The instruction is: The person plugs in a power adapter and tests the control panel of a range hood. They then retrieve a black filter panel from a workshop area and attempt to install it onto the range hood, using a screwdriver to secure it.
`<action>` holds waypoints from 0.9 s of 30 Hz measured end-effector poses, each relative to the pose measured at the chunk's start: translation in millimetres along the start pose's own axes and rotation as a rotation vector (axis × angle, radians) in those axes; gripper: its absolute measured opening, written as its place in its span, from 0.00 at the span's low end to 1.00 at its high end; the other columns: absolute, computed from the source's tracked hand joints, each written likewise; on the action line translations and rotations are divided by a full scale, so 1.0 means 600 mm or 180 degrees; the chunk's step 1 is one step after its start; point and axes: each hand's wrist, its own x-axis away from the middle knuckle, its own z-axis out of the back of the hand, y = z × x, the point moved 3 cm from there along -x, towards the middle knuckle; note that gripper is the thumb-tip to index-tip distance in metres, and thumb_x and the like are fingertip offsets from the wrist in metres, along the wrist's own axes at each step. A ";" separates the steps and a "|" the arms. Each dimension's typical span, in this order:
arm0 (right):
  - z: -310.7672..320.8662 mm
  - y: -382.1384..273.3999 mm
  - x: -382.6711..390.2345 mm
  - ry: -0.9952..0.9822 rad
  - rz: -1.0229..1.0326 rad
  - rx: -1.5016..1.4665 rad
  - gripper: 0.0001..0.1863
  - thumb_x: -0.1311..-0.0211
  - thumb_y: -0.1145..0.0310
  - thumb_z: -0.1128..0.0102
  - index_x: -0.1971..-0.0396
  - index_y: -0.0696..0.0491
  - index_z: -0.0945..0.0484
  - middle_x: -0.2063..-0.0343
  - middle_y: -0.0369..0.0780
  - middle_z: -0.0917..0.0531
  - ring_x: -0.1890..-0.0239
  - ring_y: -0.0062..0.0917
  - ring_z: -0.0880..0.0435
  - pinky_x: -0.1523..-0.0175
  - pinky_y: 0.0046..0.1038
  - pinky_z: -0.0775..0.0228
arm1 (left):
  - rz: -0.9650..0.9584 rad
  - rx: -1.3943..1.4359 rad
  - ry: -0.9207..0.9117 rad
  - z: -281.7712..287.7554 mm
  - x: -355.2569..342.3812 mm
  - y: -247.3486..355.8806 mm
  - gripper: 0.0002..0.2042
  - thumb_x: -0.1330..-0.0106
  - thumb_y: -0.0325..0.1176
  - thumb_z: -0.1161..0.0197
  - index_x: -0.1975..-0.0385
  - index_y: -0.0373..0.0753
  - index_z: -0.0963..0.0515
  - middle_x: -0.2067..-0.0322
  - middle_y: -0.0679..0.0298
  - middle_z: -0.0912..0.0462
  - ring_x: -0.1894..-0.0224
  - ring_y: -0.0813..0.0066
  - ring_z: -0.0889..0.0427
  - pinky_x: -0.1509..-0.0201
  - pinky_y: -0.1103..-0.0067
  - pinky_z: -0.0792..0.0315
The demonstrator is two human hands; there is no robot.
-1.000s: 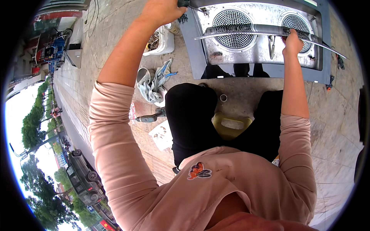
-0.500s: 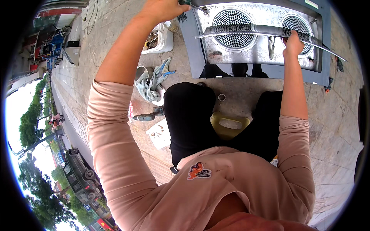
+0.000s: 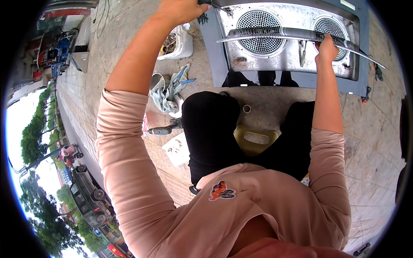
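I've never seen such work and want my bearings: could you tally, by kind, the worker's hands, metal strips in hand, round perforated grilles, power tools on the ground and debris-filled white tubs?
Left hand and right hand: 2
Long metal strip: 1
Round perforated grilles: 2
Power tool: 1
Debris-filled white tub: 1
Total: 7

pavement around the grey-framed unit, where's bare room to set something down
Bare pavement lies right of the right sleeve, below the grey-framed unit. Crowded left of the left knee: rag, power tool, white sheet.
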 end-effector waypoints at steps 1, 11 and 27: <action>0.001 0.000 0.001 -0.0024 -0.0036 0.0030 0.21 0.50 0.68 0.38 0.63 0.68 0.32 0.71 0.46 0.22 0.75 0.26 0.24 0.68 0.27 0.30 | 0.0337 -0.0054 -0.0077 0.001 -0.001 0.005 0.16 0.35 0.39 0.43 0.50 0.41 0.25 0.57 0.47 0.21 0.54 0.53 0.20 0.54 0.64 0.25; 0.002 0.006 -0.006 -0.0012 -0.0078 0.0169 0.29 0.50 0.66 0.38 0.55 0.70 0.37 0.69 0.47 0.22 0.74 0.27 0.24 0.66 0.27 0.29 | -0.0460 -0.0016 0.0217 0.013 0.002 0.004 0.16 0.38 0.41 0.39 0.55 0.38 0.24 0.62 0.49 0.19 0.56 0.50 0.20 0.54 0.64 0.24; 0.009 0.020 -0.036 0.0078 -0.0096 0.0284 0.32 0.52 0.63 0.37 0.53 0.71 0.36 0.58 0.52 0.22 0.60 0.32 0.22 0.51 0.29 0.32 | -0.0210 -0.0159 0.0197 0.006 0.014 0.024 0.12 0.36 0.39 0.42 0.65 0.36 0.22 0.69 0.46 0.19 0.65 0.47 0.20 0.60 0.59 0.26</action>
